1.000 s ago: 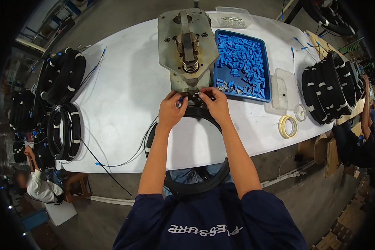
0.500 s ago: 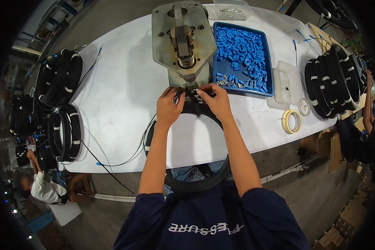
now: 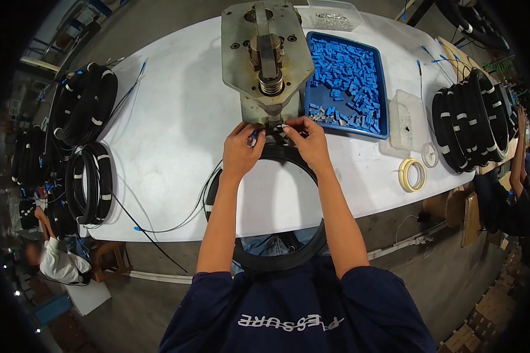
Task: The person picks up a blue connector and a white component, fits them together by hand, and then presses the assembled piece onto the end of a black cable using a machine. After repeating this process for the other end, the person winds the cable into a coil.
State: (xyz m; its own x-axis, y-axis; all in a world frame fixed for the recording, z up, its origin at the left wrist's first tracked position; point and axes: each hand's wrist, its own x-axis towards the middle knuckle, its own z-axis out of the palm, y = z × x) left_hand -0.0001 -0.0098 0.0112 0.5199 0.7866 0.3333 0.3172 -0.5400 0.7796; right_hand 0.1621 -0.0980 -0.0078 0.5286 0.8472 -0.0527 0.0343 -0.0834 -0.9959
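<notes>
Just below the head of a metal press, both of my hands meet. My left hand is closed in a pinch on a small blue connector. With thumb and index finger, my right hand grips a small whitish piece at the press's lower tip. A coil of black cable lies under my forearms, partly on the table and partly over my lap. A thin cable end with a blue connector trails from it to the left.
Right of the press stand a blue tray of blue connectors, a clear box of small metal parts and a clear container. Masking tape lies nearby. Cable coils flank both table ends. Another person is at far left.
The view has shifted slightly, so the press and tray appear a little further right. My hands keep their pinches at the press tip, with barely any movement.
</notes>
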